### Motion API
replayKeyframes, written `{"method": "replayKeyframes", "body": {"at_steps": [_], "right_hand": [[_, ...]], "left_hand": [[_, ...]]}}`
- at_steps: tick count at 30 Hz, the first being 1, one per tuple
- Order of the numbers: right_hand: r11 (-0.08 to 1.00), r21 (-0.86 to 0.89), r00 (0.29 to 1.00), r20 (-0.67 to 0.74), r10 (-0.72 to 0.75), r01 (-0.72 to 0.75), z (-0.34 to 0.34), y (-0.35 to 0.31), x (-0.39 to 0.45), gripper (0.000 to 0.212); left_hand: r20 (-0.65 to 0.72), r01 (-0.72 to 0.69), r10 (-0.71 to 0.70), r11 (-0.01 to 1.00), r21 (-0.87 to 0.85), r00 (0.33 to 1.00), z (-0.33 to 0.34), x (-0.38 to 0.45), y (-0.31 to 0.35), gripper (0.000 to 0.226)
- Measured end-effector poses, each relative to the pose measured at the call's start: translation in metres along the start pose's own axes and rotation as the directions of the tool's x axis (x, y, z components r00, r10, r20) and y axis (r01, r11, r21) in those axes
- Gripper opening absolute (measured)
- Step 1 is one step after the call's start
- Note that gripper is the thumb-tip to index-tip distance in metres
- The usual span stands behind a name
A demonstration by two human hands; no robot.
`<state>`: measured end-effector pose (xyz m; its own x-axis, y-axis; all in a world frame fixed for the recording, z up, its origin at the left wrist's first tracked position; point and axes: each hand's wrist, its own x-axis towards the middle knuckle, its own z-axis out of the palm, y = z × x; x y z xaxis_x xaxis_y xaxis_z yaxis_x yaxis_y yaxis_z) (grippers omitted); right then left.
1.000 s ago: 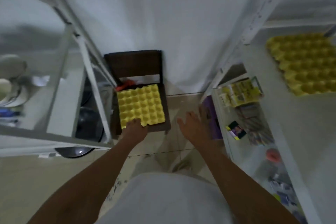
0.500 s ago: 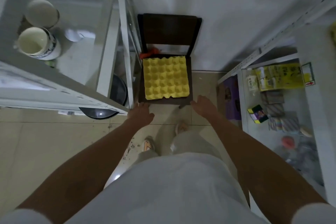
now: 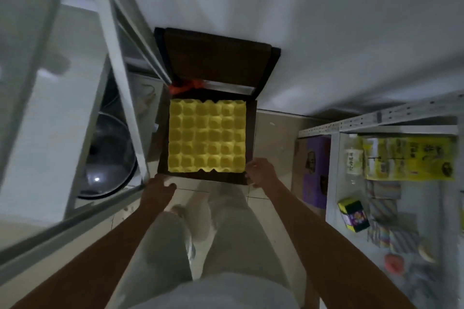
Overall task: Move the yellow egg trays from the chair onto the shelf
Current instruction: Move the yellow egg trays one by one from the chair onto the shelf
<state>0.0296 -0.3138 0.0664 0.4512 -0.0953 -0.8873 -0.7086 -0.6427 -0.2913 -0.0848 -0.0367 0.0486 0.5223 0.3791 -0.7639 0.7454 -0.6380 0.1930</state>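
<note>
A yellow egg tray (image 3: 207,136) lies flat on the seat of a dark wooden chair (image 3: 218,63) that stands against a white curtain. My left hand (image 3: 158,189) hovers just below the seat's front left corner, fingers loosely curled, holding nothing. My right hand (image 3: 259,170) is at the seat's front right corner, right beside the tray's near right corner, fingers apart; whether it touches the tray I cannot tell. The white shelf (image 3: 376,118) on the right shows only its lower levels.
A white metal rack (image 3: 125,98) stands close on the left with a dark round lid (image 3: 105,155) under it. An orange scrap (image 3: 184,86) sits at the seat's back. The right shelf holds yellow packets (image 3: 411,158), small boxes and a purple box (image 3: 313,165). My legs stand on the tiled floor.
The view has closed in on the chair. Both hands have moved forward to the seat's front corners; the right hand now sits by the tray's near right corner.
</note>
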Motion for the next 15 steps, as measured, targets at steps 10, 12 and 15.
{"method": "replayKeyframes", "body": {"at_steps": [10,12,15], "right_hand": [[0.995,-0.1,0.988,-0.156,-0.005,-0.011,0.001,-0.008,0.165,0.032],[0.993,-0.118,0.979,-0.197,-0.049,0.026,0.008,-0.014,0.181,0.028],[0.96,-0.273,0.932,-0.327,-0.159,0.068,0.025,-0.022,0.194,0.031]], "left_hand": [[-0.116,0.078,-0.104,0.974,-0.212,0.988,0.029,0.134,0.047,0.044],[-0.181,0.068,-0.096,0.986,-0.155,0.979,0.025,0.157,0.059,0.043],[-0.338,0.118,-0.182,0.973,-0.199,0.924,0.017,0.176,0.066,0.042]]}}
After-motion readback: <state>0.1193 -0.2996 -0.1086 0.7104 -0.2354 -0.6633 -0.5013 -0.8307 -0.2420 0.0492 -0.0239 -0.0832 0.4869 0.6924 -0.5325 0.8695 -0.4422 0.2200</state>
